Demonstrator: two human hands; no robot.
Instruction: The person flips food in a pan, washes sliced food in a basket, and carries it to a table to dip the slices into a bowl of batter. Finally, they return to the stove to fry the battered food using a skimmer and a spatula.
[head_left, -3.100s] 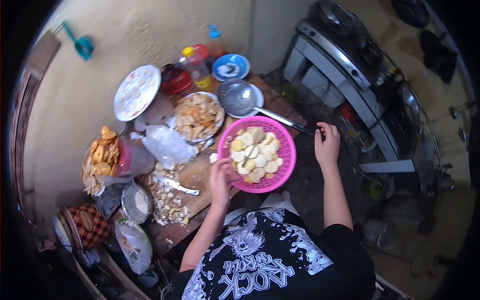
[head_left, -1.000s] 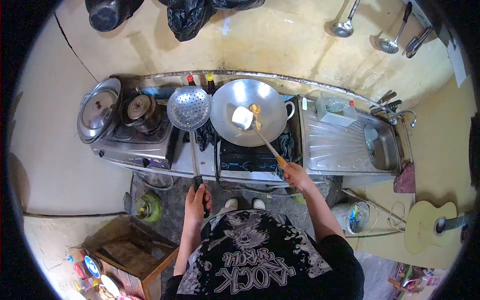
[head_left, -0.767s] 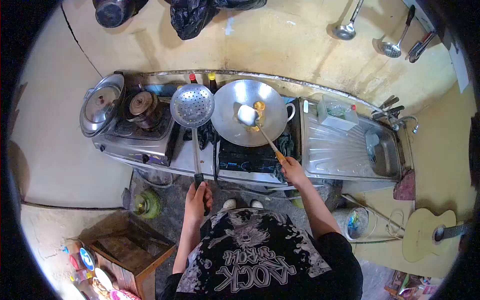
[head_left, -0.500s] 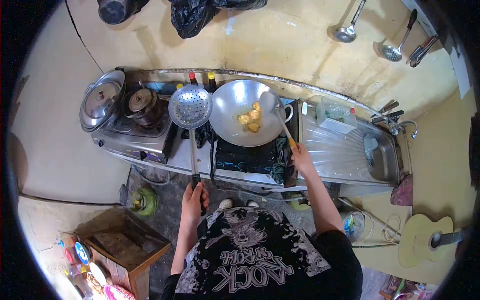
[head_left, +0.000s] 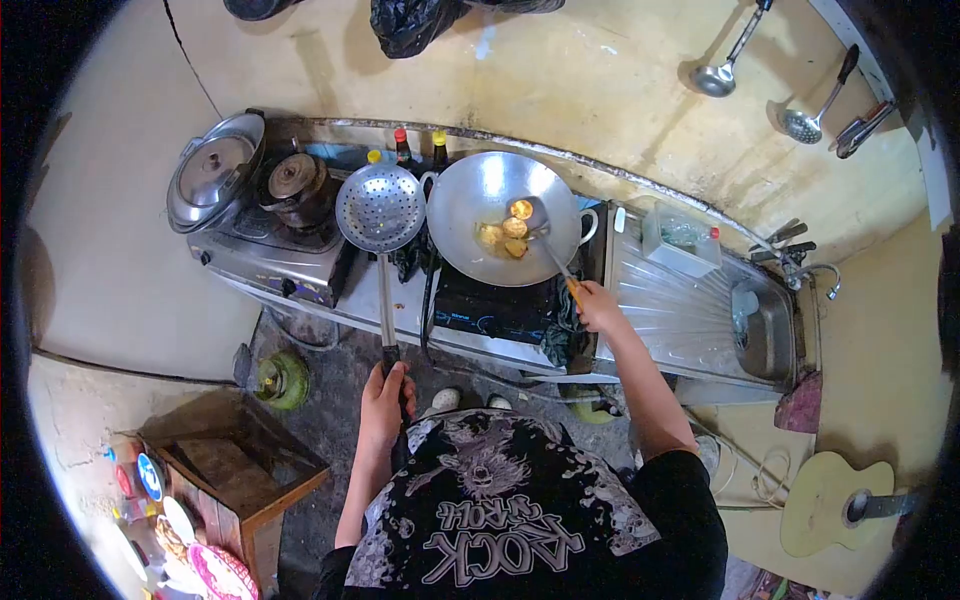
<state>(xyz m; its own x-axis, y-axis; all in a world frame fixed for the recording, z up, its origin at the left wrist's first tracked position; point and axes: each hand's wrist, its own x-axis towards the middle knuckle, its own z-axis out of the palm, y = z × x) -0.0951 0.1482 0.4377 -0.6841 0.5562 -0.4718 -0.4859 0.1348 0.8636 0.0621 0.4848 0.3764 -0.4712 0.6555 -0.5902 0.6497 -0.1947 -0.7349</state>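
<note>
I see a glossy, smooth silver metal wok [head_left: 478, 186]. The round perforated silver skimmer [head_left: 381, 208] looks metallic too.

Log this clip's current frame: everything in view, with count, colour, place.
Wok: one, silver, on black cooktop
Fried pieces: about four, golden, in wok
Spatula: one, grey, in wok
Skimmer: one, silver, left of wok
Bottles: three, dark where visible, behind
Pot: one, brown, on left stove
Pan: one, silver, far left
Tub: one, whitish, beside sink
Ladle: one, silver, on wall
Guitar: one, pale yellow, lower right
Gas cylinder: one, green, floor
Basket: one, pink, lower left
Other small items: blurred
Left hand: on skimmer
Right hand: on spatula
</note>
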